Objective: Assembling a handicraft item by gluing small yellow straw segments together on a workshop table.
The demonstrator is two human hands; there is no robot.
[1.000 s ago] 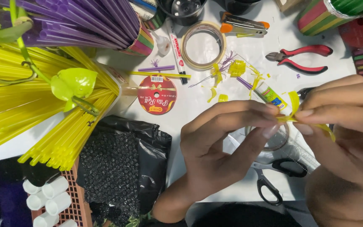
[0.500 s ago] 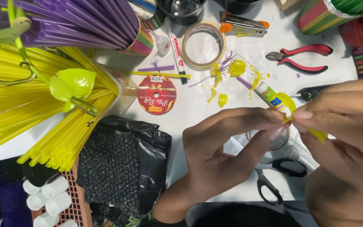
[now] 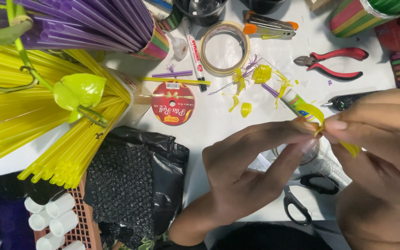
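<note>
Little is changed from half a second ago; the yellow strip [image 3: 315,112] is still pinched between the fingertips of the left hand [image 3: 251,173] and right hand [image 3: 378,139], both closed on it above the tabletop [image 3: 218,120]; purple straws [image 3: 93,23] are held in a striped cup [image 3: 156,44]; the strip is seen as thin, glossy, curled.

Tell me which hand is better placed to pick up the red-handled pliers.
Right. The right hand lies just below the pliers on the table's right side; the left hand sits farther left. Both pinch the yellow strip, so one must release.
</note>
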